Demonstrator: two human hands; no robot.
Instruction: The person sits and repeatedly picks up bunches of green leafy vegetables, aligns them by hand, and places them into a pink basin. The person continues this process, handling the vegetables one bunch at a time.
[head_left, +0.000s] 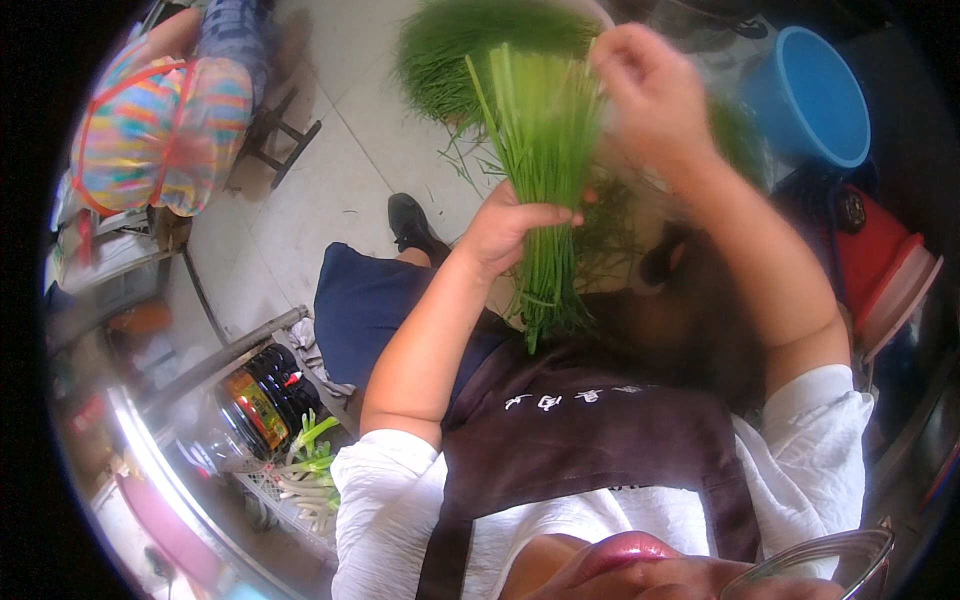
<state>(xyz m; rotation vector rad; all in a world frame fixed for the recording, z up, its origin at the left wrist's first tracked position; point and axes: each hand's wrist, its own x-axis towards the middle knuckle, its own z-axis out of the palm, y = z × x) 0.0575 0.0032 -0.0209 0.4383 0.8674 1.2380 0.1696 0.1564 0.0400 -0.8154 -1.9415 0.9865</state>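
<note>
A bunch of long green stalks, like garlic chives (551, 165), stands fanned out in the middle of the view. Around its lower part my left hand (517, 225) is closed, with the thumb across the front. My right hand (645, 82) is slightly blurred at the upper right edge of the bunch, fingers curled by the stalk ends; whether it pinches a stalk cannot be told. Behind the bunch lies a large heap of similar thin greens (450, 64). Loose green bits (615, 225) lie below my right forearm.
A blue plastic bucket (821, 97) and a red container (874, 262) are at the right. At the left, another person in a colourful striped apron (165, 135) is near a dark stool (289, 142). Lower left are a dark-liquid bottle (259, 397) and spring onions (311, 480) in a basket.
</note>
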